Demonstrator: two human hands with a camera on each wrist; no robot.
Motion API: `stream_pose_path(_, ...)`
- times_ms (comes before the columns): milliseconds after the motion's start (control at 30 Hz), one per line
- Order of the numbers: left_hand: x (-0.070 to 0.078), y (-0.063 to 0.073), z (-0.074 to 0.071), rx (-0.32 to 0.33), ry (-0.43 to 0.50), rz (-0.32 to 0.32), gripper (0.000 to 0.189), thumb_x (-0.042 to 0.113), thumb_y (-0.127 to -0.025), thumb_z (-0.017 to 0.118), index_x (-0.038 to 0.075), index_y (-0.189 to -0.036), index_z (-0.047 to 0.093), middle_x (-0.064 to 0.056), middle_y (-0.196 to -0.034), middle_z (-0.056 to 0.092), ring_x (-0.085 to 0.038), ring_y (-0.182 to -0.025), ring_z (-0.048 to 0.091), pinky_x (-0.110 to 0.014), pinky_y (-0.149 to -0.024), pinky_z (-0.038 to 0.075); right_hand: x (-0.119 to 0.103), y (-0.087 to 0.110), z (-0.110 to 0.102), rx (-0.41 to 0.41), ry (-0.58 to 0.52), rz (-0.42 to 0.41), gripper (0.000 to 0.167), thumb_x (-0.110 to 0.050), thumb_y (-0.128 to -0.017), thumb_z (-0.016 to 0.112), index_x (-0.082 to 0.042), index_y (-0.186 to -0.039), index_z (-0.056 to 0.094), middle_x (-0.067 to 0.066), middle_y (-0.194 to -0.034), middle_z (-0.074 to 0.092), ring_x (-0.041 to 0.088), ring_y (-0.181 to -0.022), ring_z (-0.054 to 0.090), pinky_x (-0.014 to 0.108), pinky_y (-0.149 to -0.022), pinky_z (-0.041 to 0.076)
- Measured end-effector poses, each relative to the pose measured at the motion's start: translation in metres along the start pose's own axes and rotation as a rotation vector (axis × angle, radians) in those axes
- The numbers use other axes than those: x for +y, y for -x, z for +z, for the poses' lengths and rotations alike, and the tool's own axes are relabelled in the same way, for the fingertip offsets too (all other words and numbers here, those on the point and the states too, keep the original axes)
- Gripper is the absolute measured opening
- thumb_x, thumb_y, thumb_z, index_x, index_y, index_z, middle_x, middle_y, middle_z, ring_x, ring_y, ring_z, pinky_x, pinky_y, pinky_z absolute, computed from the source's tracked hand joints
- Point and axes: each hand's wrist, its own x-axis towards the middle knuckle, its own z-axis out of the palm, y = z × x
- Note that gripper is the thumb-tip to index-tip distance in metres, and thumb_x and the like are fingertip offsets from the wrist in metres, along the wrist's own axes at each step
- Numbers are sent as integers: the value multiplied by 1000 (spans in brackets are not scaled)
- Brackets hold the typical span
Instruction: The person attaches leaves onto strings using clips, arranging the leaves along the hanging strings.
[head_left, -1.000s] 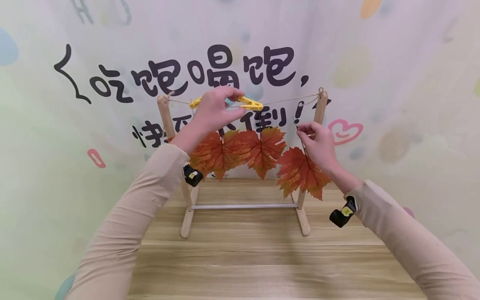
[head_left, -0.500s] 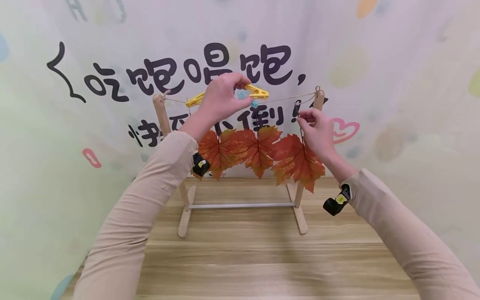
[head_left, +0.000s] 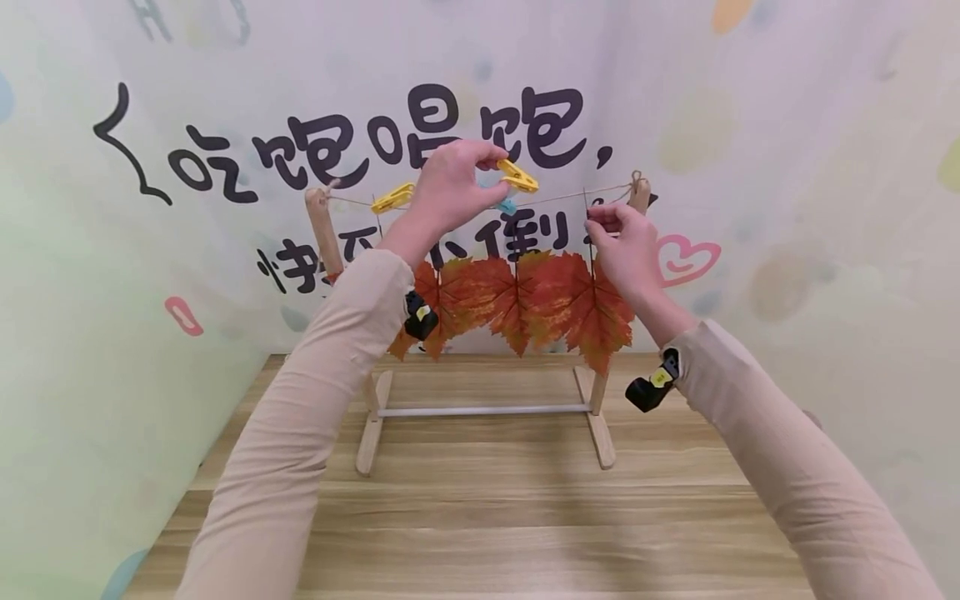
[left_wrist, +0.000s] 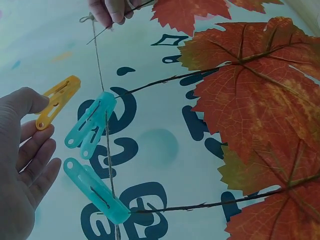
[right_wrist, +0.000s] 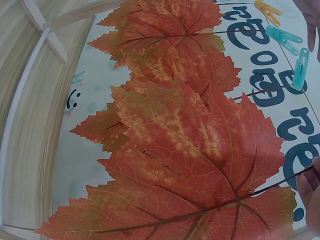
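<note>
In the head view my left hand (head_left: 461,185) pinches a yellow clothespin (head_left: 519,177) just above the string (head_left: 551,198). My right hand (head_left: 626,250) pinches the dark stem of an orange-red maple leaf (head_left: 596,312), its tip reaching up by the string. Two teal clothespins (left_wrist: 90,125) clip other leaf stems to the string in the left wrist view, right beside my left fingers. Another yellow clothespin (head_left: 393,197) sits on the string further left. The hanging maple leaves (left_wrist: 250,65) overlap one another. In the right wrist view the held leaf (right_wrist: 200,170) covers part of those behind.
The string runs between two wooden posts (head_left: 318,229) of a stand. A white rod (head_left: 483,411) joins the stand's feet on the wood-grain table (head_left: 480,517). Behind it hangs a pale backdrop (head_left: 810,167) with large dark lettering.
My right hand has raised its leaf and moved it left, bringing the stem up to the string. My left hand has moved up and right with the yellow clothespin, uncovering a teal one.
</note>
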Motion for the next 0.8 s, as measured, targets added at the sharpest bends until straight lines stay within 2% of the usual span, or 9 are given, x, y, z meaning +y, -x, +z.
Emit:
stream_pose_path(367, 6, -16, 9, -62, 93, -67, 31, 23, -83, 64, 9, -110, 63, -2, -102, 64, -12, -93, 56, -19, -82, 42, 1, -3, 6, 48, -25, -22, 21, -9, -87, 59, 2, -104, 64, 15, -97, 63, 13, -81, 57, 13, -67, 46)
stream_pose_path(600, 11, -20, 16, -97, 147, -99, 28, 21, -82, 66, 8, -107, 65, -2, -97, 64, -11, -87, 56, -20, -78, 43, -1, -3, 7, 61, -32, -29, 21, -9, -87, 59, 2, -104, 64, 16, -96, 64, 15, -81, 58, 14, -68, 47)
stream_pose_path(800, 11, -26, 19, -126, 83, -130, 26, 25, -85, 63, 10, -107, 66, 0, -97, 64, -9, -86, 56, -19, -77, 43, 1, -3, 7, 65, -40, -17, 20, -10, -87, 59, 1, -104, 64, 14, -97, 63, 13, -82, 57, 17, -72, 49)
